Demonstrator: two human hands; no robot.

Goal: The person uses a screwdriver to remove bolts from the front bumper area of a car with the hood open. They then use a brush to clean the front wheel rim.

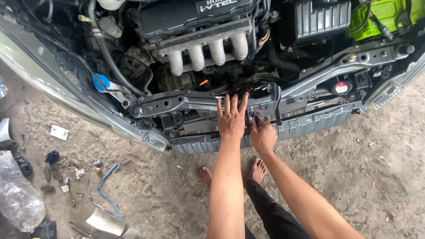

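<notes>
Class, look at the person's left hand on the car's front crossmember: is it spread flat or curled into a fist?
Spread flat. The left hand lies palm-down on the grey crossmember, fingers straight and fanned apart.

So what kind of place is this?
Probably a car repair yard. A car's engine is open, its front beam bare, and loose parts lie on the dirt ground.

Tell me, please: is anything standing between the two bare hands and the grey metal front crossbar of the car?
Nothing visible does. The left hand lies flat, fingers spread, directly on the grey metal front crossbar. The right hand touches the front just below it, beside a black vertical latch bracket; its fingertips are partly hidden there.
</notes>
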